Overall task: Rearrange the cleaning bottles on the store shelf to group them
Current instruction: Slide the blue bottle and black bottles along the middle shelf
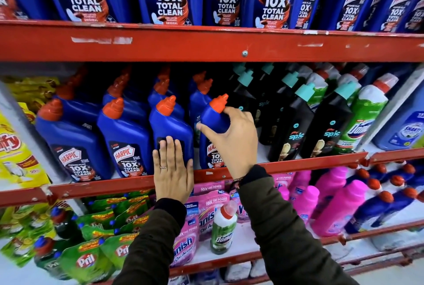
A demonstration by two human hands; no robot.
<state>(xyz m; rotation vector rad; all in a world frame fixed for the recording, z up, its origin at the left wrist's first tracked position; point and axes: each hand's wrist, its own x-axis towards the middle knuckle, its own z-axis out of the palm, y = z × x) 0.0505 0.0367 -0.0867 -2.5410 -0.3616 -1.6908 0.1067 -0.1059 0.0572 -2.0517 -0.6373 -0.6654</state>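
Our right hand [231,138] gripped a Harpic bottle [214,124] by its shoulder while the left hand [173,170] lay flat, fingers spread, against its neighbour [169,124]. We judged the next move: seating it upright, flush in the blue row.

Red metal shelving [206,43], paint chipped, 3 tiers visible; white shelf boards [243,239]; even store lighting.

Across mid-frame, the red shelf [298,165] carries blue Harpic bottles [71,145] at left and black Spic bottles [291,128] at right.
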